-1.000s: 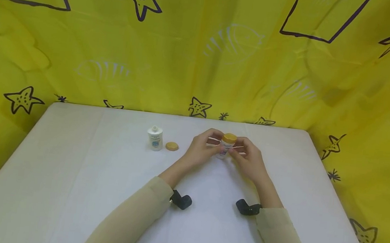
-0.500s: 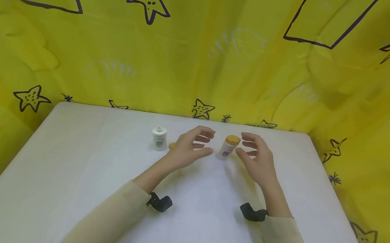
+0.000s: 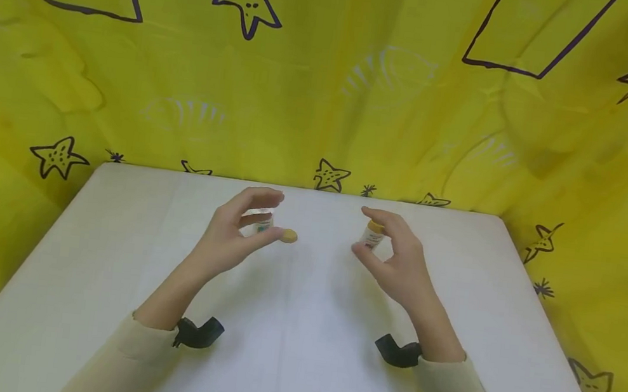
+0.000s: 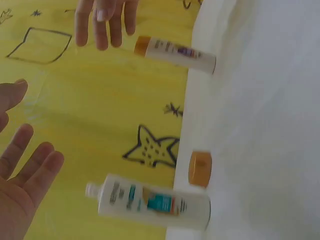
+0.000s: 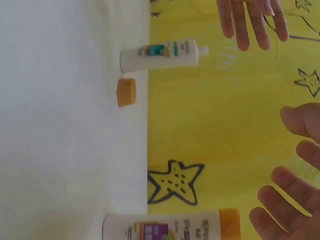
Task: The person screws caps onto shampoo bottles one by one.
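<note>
My left hand (image 3: 232, 229) hovers in front of a white lotion bottle (image 4: 155, 205) with a teal label, partly covering it in the head view. That bottle stands upright without a cap, its small spout bare. An orange cap (image 3: 289, 236) lies on the table beside it, near my left thumb in the head view. My right hand (image 3: 396, 256) is raised close to a second white bottle (image 5: 162, 229), which has a purple label and wears its orange cap. Both hands have relaxed, spread fingers and hold nothing; gaps show between them and the bottles in the wrist views.
A white-covered table (image 3: 301, 322) carries the bottles near its far edge. Behind and at both sides hangs a yellow curtain (image 3: 302, 92) with starfish and fish drawings. Each wrist wears a black camera mount (image 3: 199, 332).
Both hands have let go of the purple-labelled bottle. The left hand has moved left to the uncapped bottle, while the right hand has stayed near the capped one.
</note>
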`<action>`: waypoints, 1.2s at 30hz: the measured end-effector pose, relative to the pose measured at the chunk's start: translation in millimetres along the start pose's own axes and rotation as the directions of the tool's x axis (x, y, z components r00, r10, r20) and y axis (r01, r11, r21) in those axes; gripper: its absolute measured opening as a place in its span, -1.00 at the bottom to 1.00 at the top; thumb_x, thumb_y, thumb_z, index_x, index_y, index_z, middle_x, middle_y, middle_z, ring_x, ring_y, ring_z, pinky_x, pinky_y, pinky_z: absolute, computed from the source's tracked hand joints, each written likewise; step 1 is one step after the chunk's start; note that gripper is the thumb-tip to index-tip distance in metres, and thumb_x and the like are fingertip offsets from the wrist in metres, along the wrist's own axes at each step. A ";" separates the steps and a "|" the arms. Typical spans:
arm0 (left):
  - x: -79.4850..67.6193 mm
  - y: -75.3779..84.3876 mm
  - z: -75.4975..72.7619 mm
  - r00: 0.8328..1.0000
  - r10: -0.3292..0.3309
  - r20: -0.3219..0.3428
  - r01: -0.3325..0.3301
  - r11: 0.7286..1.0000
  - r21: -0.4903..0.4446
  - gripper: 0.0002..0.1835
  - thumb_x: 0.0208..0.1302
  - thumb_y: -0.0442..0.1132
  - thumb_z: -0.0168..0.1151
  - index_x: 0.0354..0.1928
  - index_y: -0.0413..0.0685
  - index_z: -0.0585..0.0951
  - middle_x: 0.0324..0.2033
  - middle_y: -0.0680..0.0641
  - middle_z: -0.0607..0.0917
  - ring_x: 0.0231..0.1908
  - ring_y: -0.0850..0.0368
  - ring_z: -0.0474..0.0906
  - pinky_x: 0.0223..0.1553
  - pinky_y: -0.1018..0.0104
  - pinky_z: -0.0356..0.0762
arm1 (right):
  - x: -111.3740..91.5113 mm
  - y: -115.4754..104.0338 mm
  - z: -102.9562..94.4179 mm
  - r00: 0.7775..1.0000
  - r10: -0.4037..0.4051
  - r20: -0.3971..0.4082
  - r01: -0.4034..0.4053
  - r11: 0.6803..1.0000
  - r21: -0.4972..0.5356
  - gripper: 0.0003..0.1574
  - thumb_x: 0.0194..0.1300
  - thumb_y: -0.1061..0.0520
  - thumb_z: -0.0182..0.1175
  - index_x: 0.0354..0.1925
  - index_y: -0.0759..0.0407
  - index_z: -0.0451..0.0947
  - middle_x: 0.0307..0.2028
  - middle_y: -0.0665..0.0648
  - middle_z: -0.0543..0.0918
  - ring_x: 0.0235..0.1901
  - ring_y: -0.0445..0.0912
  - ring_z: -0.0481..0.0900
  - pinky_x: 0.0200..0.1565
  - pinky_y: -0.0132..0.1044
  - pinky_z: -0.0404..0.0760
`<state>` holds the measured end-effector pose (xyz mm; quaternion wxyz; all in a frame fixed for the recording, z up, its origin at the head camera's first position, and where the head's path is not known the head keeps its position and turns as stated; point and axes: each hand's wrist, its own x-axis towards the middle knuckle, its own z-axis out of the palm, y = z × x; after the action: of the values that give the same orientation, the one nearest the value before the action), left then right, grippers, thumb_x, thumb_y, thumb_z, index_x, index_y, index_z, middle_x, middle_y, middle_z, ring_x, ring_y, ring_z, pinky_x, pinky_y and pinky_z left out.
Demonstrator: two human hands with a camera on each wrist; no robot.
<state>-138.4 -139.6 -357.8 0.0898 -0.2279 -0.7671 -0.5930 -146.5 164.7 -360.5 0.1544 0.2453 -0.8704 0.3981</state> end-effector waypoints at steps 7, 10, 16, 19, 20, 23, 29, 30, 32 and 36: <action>-16.0 -15.1 -28.1 0.995 0.005 -0.099 0.004 0.995 0.096 -0.37 0.16 -0.42 0.44 0.28 -0.08 0.46 0.25 0.00 0.54 0.27 0.02 0.45 0.26 0.22 0.47 | 6.2 -8.9 20.1 0.991 -0.039 0.124 0.044 0.998 -0.045 -0.17 0.24 0.04 0.40 0.42 -0.03 0.34 0.38 0.02 0.43 0.39 -0.03 0.33 0.36 0.09 0.34; -21.9 -25.4 -35.8 0.994 -0.019 -0.111 0.035 0.990 0.140 -0.33 0.16 -0.42 0.43 0.32 -0.09 0.42 0.31 -0.03 0.49 0.32 -0.04 0.40 0.27 0.21 0.46 | 10.3 -9.7 30.7 0.982 -0.052 0.183 0.063 0.996 -0.057 -0.14 0.27 -0.01 0.38 0.46 -0.05 0.29 0.42 0.05 0.38 0.43 -0.01 0.28 0.38 0.09 0.32; -28.6 -44.8 -43.8 0.989 -0.113 -0.099 0.127 0.982 0.140 -0.25 0.20 -0.35 0.43 0.41 -0.01 0.33 0.39 -0.08 0.38 0.40 -0.12 0.30 0.32 0.02 0.40 | 18.1 -9.2 56.8 0.950 -0.035 0.311 0.068 0.993 -0.096 -0.13 0.32 -0.06 0.33 0.50 -0.10 0.22 0.48 0.08 0.29 0.48 0.03 0.19 0.42 0.08 0.25; -29.1 -55.7 -44.7 0.985 -0.153 -0.080 0.162 0.979 0.123 -0.21 0.22 -0.30 0.43 0.45 0.02 0.28 0.43 -0.07 0.33 0.42 -0.16 0.25 0.35 -0.05 0.35 | 22.0 -9.6 69.2 0.930 -0.018 0.368 0.079 0.985 -0.151 -0.10 0.32 -0.08 0.32 0.51 -0.14 0.18 0.50 0.08 0.23 0.50 0.05 0.14 0.41 0.09 0.26; -29.0 -59.1 -44.6 0.984 -0.167 -0.068 0.174 0.978 0.117 -0.19 0.22 -0.28 0.43 0.46 0.04 0.26 0.45 -0.07 0.31 0.43 -0.19 0.24 0.36 -0.08 0.33 | 23.2 -9.5 73.0 0.923 -0.009 0.385 0.081 0.982 -0.171 -0.09 0.32 -0.08 0.32 0.52 -0.15 0.16 0.51 0.08 0.22 0.51 0.06 0.12 0.41 0.10 0.27; -28.1 -69.0 -43.2 0.977 -0.212 -0.016 0.212 0.973 0.094 -0.14 0.23 -0.25 0.43 0.50 0.05 0.20 0.49 -0.08 0.24 0.44 -0.26 0.20 0.36 -0.15 0.30 | 26.9 -8.8 83.8 0.903 0.029 0.429 0.074 0.972 -0.221 -0.05 0.31 -0.11 0.32 0.53 -0.18 0.12 0.52 0.06 0.18 0.51 0.05 0.12 0.40 0.11 0.28; -24.3 -82.9 -38.7 0.962 -0.260 0.081 0.255 0.965 0.066 -0.09 0.24 -0.21 0.43 0.54 0.14 0.14 0.52 -0.14 0.17 0.44 -0.29 0.18 0.35 -0.20 0.28 | 34.0 -3.5 103.0 0.861 0.115 0.496 0.016 0.967 -0.252 -0.03 0.34 -0.15 0.28 0.55 -0.28 0.03 0.54 0.00 0.13 0.52 0.00 0.09 0.44 0.09 0.21; -23.4 -84.2 -37.8 0.960 -0.264 0.090 0.259 0.964 0.064 -0.08 0.23 -0.20 0.43 0.54 0.17 0.13 0.52 -0.15 0.16 0.44 -0.29 0.19 0.35 -0.20 0.28 | 34.8 -2.2 105.7 0.855 0.127 0.503 0.008 0.966 -0.259 -0.03 0.35 -0.16 0.27 0.56 -0.30 0.01 0.55 -0.02 0.12 0.52 -0.02 0.07 0.44 0.08 0.20; -21.4 -86.2 -35.9 0.956 -0.274 0.104 0.268 0.961 0.068 -0.06 0.23 -0.17 0.44 0.55 0.24 0.11 0.52 -0.16 0.16 0.44 -0.29 0.19 0.35 -0.19 0.29 | 36.1 0.5 110.4 0.842 0.151 0.518 -0.008 0.963 -0.268 -0.03 0.36 -0.17 0.25 0.56 -0.32 -0.01 0.55 -0.05 0.09 0.54 -0.05 0.03 0.45 0.07 0.18; -18.0 -88.7 -32.6 0.948 -0.292 0.123 0.285 0.956 0.071 -0.04 0.22 -0.15 0.44 0.55 0.32 0.09 0.51 -0.20 0.17 0.43 -0.32 0.19 0.35 -0.19 0.28 | 38.9 4.4 118.5 0.822 0.174 0.542 -0.024 0.962 -0.272 -0.05 0.36 -0.18 0.23 0.56 -0.29 0.01 0.55 -0.05 0.09 0.54 -0.06 0.01 0.46 0.06 0.15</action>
<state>-167.3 -192.0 -433.1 -0.0429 -0.1495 -0.8115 -0.5633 -190.0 64.2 -420.5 -0.0988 0.2837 -0.9323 0.2015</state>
